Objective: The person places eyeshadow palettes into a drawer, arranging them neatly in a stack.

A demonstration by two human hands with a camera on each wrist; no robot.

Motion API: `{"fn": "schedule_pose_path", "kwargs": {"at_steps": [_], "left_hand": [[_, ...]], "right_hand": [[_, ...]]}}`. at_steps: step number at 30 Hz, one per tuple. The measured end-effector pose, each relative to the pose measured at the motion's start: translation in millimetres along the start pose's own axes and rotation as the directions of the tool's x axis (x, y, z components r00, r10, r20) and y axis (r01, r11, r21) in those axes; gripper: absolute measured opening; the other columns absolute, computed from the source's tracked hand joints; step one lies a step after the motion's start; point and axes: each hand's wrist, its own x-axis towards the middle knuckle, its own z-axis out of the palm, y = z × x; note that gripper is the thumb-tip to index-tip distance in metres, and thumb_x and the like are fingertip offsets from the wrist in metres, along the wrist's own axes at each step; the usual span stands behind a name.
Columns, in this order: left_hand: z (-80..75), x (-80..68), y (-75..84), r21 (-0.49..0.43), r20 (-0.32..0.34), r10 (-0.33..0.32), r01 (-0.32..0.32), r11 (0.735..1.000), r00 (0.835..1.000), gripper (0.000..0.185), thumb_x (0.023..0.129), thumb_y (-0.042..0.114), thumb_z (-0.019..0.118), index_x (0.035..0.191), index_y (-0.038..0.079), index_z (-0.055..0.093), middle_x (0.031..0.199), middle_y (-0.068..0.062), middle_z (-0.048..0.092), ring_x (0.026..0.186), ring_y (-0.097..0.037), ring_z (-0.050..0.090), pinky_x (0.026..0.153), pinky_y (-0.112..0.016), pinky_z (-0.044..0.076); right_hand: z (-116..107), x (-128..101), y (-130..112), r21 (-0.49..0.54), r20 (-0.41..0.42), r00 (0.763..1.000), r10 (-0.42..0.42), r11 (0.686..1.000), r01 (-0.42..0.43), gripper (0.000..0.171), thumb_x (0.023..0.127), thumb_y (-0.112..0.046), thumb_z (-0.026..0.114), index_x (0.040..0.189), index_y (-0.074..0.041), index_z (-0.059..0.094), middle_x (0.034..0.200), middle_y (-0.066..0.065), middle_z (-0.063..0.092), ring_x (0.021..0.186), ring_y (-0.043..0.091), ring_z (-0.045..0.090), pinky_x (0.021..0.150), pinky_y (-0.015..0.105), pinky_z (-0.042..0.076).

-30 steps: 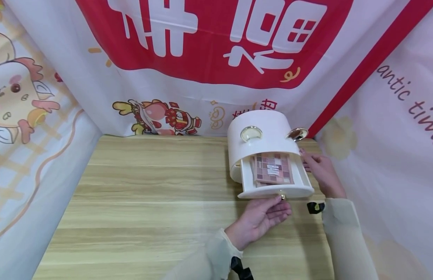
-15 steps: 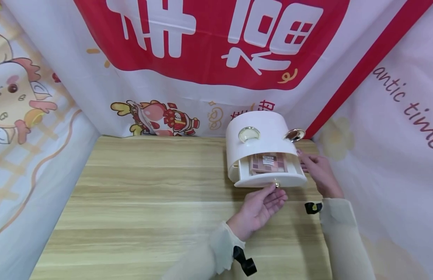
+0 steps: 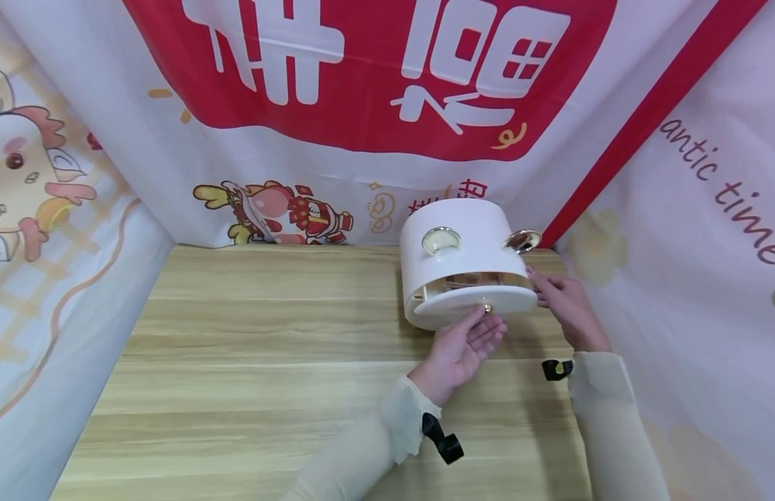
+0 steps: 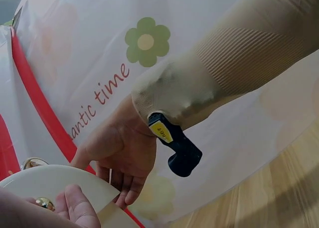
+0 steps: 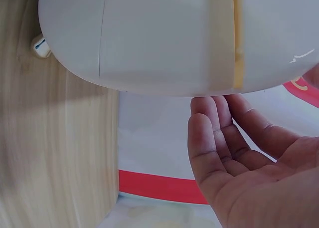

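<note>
The drawer (image 3: 475,300) has slid almost fully back into the white box (image 3: 456,261) since the earlier frame, hiding most of the pink palette that lay in view inside it. Right of centre in the head view, the left hand (image 3: 465,344) lies palm up with fingers relaxed and nearly straight, their tips at the small gold knob (image 3: 487,307) on the drawer front, gripping nothing. The right hand (image 3: 563,303), fingers extended, rests against the box's right side, steadying it. Judging by the narrow gap left under the box's curved shell, the closing is nearly done and only a last push remains. The box is smooth, glossy and rounded, with a gold-rimmed disc (image 3: 440,239) on top, standing at the far right of the pale wood-grain table (image 3: 250,362) before a printed red-and-white cloth backdrop (image 3: 362,83).
</note>
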Motion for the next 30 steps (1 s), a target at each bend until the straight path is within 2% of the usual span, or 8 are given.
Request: {"fn": "schedule_pose_path", "kwargs": {"at_steps": [8,18,22,24,27,30], "left_hand": [[3.8,14.8,5.3,-0.035,-0.028,0.017,-0.018,0.999,0.999,0.014,0.094,0.016,0.071,0.099,0.003,0.071,0.096,-0.014,0.073,0.090,-0.023,0.072,0.089,-0.032,0.058],[7.9,20.6,8.7,-0.045,-0.063,0.050,-0.053,0.998,0.997,0.016,0.093,0.015,0.073,0.099,0.001,0.071,0.094,-0.015,0.073,0.087,-0.025,0.073,0.091,-0.034,0.057],[6.6,21.3,8.5,-0.035,-0.062,0.048,-0.051,0.998,0.997,0.019,0.092,0.016,0.074,0.101,0.000,0.071,0.099,-0.018,0.073,0.093,-0.028,0.072,0.093,-0.037,0.056],[3.3,19.6,8.1,-0.032,-0.053,0.038,-0.040,0.999,0.998,0.024,0.091,0.017,0.074,0.105,-0.001,0.070,0.104,-0.020,0.072,0.099,-0.031,0.070,0.094,-0.038,0.056],[-4.5,9.0,9.2,0.012,-0.010,0.005,-0.004,1.000,1.000,0.029,0.094,0.018,0.072,0.111,-0.005,0.067,0.110,-0.023,0.069,0.104,-0.033,0.068,0.095,-0.040,0.055],[-8.8,-10.4,17.3,0.127,0.073,-0.014,0.005,0.992,0.997,0.031,0.097,0.016,0.067,0.115,-0.010,0.064,0.109,-0.026,0.069,0.101,-0.033,0.070,0.097,-0.044,0.054]], "right_hand": [[-1,1,-1,0.027,0.012,1.000,0.001,1.000,-0.001,0.083,0.097,-0.060,0.054,0.139,0.011,0.050,0.115,0.014,0.060,0.088,0.010,0.063,0.079,0.018,0.056],[0,1,-2,0.014,0.019,1.000,-0.008,1.000,0.008,0.085,0.097,-0.061,0.053,0.140,0.012,0.048,0.125,0.023,0.057,0.099,0.021,0.065,0.077,0.016,0.055],[-1,1,-2,0.009,0.020,1.000,-0.004,1.000,0.004,0.085,0.096,-0.063,0.052,0.141,0.010,0.048,0.127,0.024,0.056,0.101,0.023,0.064,0.079,0.018,0.055],[-2,1,-1,0.007,0.024,1.000,0.000,1.000,0.000,0.086,0.096,-0.063,0.052,0.141,0.010,0.048,0.126,0.022,0.057,0.102,0.024,0.064,0.080,0.018,0.055],[-3,0,0,0.015,0.039,0.999,-0.007,1.000,0.006,0.084,0.097,-0.061,0.053,0.139,0.011,0.050,0.119,0.014,0.061,0.100,0.021,0.065,0.079,0.017,0.055],[-9,-3,-2,0.018,0.033,0.999,-0.035,0.999,0.035,0.077,0.099,-0.057,0.052,0.133,0.011,0.054,0.107,0.003,0.065,0.093,0.013,0.065,0.078,0.017,0.055]]}}
